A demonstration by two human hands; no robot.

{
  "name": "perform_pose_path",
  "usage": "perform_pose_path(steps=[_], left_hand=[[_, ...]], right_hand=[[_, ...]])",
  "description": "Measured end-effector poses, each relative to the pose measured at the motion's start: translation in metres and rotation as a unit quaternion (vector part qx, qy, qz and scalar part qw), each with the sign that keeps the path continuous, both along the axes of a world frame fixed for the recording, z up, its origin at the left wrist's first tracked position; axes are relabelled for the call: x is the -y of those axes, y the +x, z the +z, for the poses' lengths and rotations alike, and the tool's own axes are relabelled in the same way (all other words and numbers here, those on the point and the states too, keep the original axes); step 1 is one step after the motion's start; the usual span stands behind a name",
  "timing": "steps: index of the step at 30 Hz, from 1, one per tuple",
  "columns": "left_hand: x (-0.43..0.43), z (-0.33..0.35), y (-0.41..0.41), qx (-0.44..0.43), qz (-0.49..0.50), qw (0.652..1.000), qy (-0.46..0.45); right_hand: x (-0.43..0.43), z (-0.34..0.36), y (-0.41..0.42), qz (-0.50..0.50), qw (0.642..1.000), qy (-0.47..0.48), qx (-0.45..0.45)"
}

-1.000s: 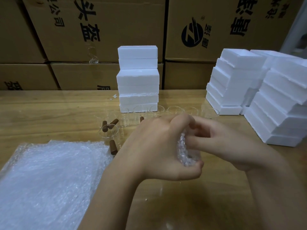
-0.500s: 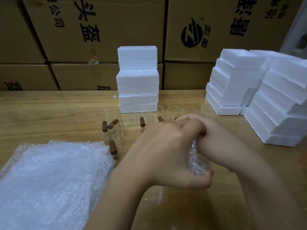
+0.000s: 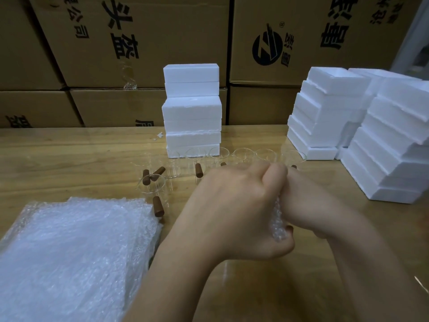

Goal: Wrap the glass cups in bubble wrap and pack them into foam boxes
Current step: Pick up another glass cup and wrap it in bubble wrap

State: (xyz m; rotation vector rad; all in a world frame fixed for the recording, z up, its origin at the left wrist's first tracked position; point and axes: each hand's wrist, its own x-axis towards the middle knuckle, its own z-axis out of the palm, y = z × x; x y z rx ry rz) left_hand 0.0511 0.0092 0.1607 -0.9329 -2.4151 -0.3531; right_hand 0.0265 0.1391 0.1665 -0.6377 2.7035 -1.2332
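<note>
My L hand (image 3: 232, 212) & R hand (image 3: 308, 205) both clench the bubble wrap (image 3: 277, 225) bundle. Wrap looks nearly done, boxing left. More bare cups (image 3: 243, 155) sit far on tabletop (image 3: 69, 163).

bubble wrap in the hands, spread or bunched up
Bunched up: the bubble wrap is squeezed tight between the left hand and right hand.
</note>
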Motion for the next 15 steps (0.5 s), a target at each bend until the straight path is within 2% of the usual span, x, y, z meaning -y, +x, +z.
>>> perform_pose_path(steps=[3, 5, 9, 11, 13, 15], left_hand=[[0.002, -0.002, -0.003, 0.005, -0.006, 1.000, 0.007], [0.005, -0.003, -0.005, 0.014, -0.021, 0.999, 0.026], [0.012, -0.001, -0.005, 0.004, -0.029, 0.998, 0.060], [0.013, 0.000, -0.006, -0.010, -0.031, 0.998, 0.053], [0.010, -0.001, -0.005, -0.015, -0.039, 0.998, 0.036], [0.006, -0.002, -0.003, -0.016, -0.038, 0.999, 0.015]], right_hand=[[-0.003, -0.009, -0.006, -0.015, 0.999, 0.040, -0.021], [-0.005, -0.012, -0.007, -0.015, 0.998, 0.055, 0.010], [-0.016, -0.006, -0.002, 0.070, 0.987, -0.041, 0.140], [-0.018, -0.004, 0.000, 0.090, 0.981, -0.059, 0.160], [-0.015, -0.005, -0.001, 0.077, 0.988, -0.011, 0.131], [-0.010, -0.004, -0.002, 0.047, 0.992, 0.082, 0.086]])
